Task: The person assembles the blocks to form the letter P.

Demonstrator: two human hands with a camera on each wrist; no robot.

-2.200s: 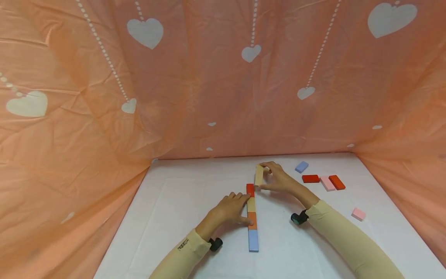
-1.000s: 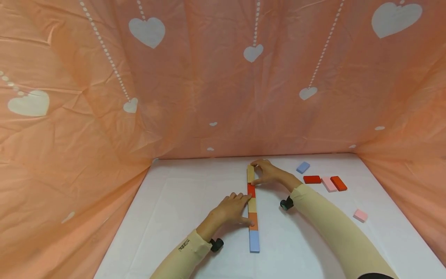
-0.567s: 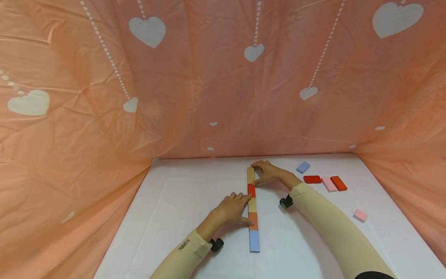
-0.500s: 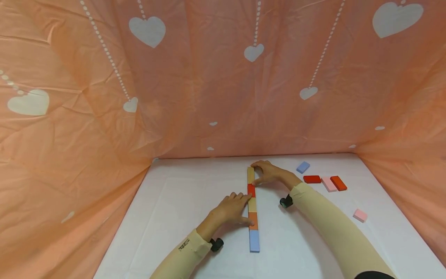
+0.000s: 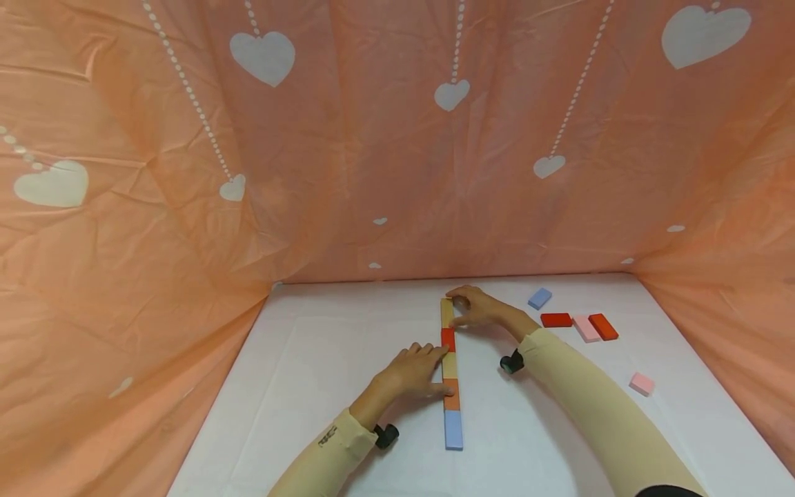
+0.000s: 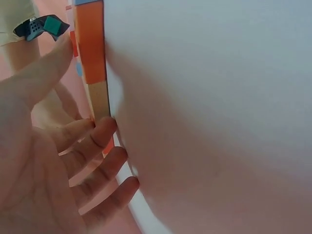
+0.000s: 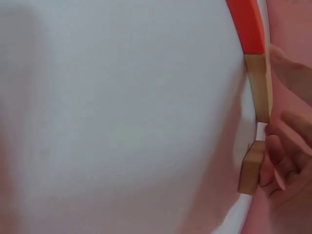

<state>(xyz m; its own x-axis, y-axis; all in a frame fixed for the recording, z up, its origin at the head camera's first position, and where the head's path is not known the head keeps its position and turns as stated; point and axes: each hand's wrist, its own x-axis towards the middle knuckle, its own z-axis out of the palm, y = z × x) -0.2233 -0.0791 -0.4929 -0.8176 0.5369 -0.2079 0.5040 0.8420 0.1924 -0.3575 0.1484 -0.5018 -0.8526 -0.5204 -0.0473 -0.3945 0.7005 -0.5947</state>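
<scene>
Narrow flat blocks form a straight row: a blue block [image 5: 453,431] nearest, then an orange block [image 5: 452,397], a wooden block [image 5: 450,366], a red block [image 5: 448,337] and a wooden block [image 5: 447,314] farthest. My left hand [image 5: 406,376] rests along the row's left side, its thumb touching the orange block and its index finger the red one. My right hand [image 5: 477,307] is curled about the far wooden block, thumb and finger near its two ends. In the right wrist view, its fingers touch another wooden block [image 7: 251,168] apart from the row's end.
On the right of the white table [image 5: 323,366] lie a light blue block [image 5: 540,298], a dark red block [image 5: 556,319], a pink block [image 5: 586,328], a red block [image 5: 604,326] and a second pink block [image 5: 642,384]. An orange cloth [image 5: 373,166] hangs behind.
My right hand has moved left, bringing a wooden block from beside the row to its far end and lowering it in line. The left hand has barely moved.
</scene>
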